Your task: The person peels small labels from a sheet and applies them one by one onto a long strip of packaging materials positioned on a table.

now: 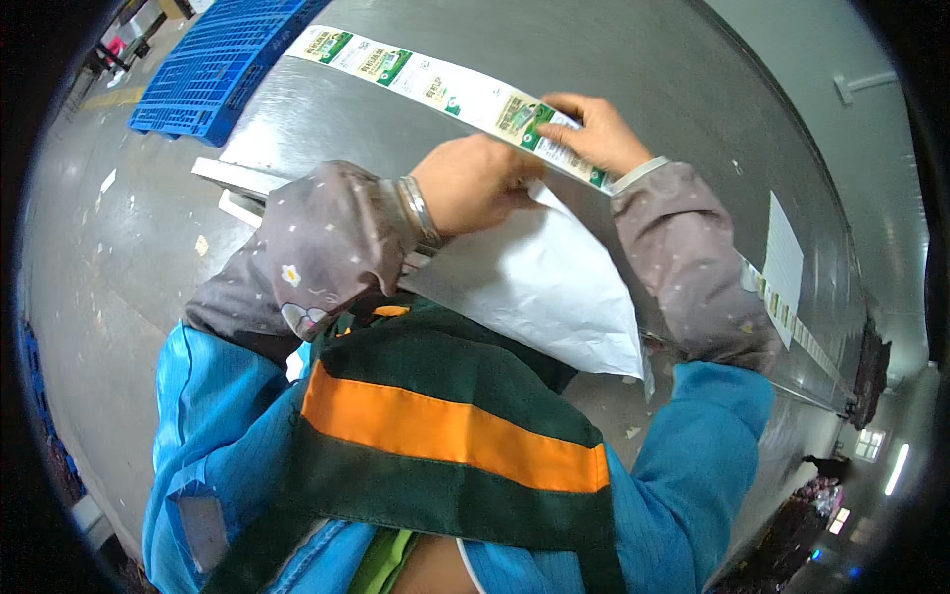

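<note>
A long strip of printed green and white labels (415,74) runs across the metal table (631,52). My right hand (597,134) holds the strip near its right end, the thumb on a label and the fingers at the far edge. Close to it, my left hand (471,182) grips the upper corner of a creased white sheet (549,275). Its fingertips are blurred and partly hidden. The sheet hangs over the table's near edge in front of my dark green apron (460,438); I cannot tell whether it is paper or plastic.
A blue plastic pallet (223,67) stands beyond the table's left end. Another label strip (794,327) and a white sheet of paper (783,260) lie at the table's right. White bars (237,182) jut out by my left forearm. Scraps litter the floor (141,245).
</note>
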The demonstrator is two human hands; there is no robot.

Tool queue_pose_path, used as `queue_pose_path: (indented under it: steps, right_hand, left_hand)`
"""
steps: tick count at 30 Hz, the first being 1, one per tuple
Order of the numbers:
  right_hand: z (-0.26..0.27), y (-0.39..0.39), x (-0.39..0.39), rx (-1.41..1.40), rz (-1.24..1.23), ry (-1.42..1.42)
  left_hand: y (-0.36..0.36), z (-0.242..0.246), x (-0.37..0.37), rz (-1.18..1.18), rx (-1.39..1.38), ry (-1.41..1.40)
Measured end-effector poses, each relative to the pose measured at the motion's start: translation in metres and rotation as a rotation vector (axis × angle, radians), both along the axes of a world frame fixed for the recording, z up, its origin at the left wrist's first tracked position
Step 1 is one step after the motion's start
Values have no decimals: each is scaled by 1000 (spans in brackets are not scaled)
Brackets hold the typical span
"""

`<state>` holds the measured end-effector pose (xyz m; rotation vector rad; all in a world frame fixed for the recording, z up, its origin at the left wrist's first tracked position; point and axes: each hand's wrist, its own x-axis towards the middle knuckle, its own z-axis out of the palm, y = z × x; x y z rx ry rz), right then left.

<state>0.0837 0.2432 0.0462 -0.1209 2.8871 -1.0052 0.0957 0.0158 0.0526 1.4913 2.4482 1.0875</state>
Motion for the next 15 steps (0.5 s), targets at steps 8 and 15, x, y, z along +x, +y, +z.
queue_pose_path:
  steps: [8,15]
  right_hand:
    - [46,-66,84,-461,-32,-420]
    - [18,-79,106,-406,-116,-130]
  left_hand:
    - [-79,-17,-13,188,198,-98]
    - [-69,9,-7,67,311,-106]
